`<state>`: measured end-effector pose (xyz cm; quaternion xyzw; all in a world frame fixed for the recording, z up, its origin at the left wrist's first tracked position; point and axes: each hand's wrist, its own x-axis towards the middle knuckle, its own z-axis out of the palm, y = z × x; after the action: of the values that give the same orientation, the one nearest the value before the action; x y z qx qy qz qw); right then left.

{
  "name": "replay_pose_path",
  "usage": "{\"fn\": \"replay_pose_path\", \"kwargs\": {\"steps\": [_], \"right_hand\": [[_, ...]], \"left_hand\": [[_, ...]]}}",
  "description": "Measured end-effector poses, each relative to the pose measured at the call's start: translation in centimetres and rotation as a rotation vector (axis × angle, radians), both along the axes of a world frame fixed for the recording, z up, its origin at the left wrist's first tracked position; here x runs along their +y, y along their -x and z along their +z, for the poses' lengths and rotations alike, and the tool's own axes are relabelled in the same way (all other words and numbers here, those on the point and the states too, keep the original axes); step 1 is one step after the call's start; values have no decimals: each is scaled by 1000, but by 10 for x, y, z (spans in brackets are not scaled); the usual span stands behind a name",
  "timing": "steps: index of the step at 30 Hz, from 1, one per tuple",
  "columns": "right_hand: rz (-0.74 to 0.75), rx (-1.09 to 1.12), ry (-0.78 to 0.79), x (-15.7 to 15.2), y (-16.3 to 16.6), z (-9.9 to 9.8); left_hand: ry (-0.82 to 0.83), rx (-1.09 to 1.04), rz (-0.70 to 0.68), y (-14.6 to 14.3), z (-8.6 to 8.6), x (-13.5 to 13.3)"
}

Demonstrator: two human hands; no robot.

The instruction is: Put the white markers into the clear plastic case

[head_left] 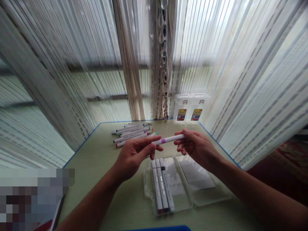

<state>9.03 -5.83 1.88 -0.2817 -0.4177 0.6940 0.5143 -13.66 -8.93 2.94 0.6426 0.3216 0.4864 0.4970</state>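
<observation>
A white marker with a purple band [170,139] is held level between both hands above the table. My left hand [136,152] pinches its left end between thumb and fingers, and my right hand [193,142] grips the other end. Below them lies an open clear plastic case [179,202], its lid folded out to the right. Three white markers [161,186] lie side by side along the left of the case. Beyond my left hand, a loose pile of white markers [132,133] with variously coloured ends rests on the table.
Two clear plastic boxes [183,99] with yellow labels stand at the table's back right. Striped string curtains [96,38] and a hanging strand of beads [165,64] border the pale green table [93,166] with its blue edge. A blurred-out patch covers the lower left.
</observation>
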Motion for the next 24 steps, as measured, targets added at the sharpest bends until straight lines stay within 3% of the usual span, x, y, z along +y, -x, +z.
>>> {"fn": "replay_pose_path", "kwargs": {"steps": [9, 24], "right_hand": [[18, 20, 168, 2, 0, 2], [11, 16, 116, 0, 1, 1]], "left_hand": [[10, -59, -142, 2, -1, -1], [36, -57, -113, 2, -2, -1]]}}
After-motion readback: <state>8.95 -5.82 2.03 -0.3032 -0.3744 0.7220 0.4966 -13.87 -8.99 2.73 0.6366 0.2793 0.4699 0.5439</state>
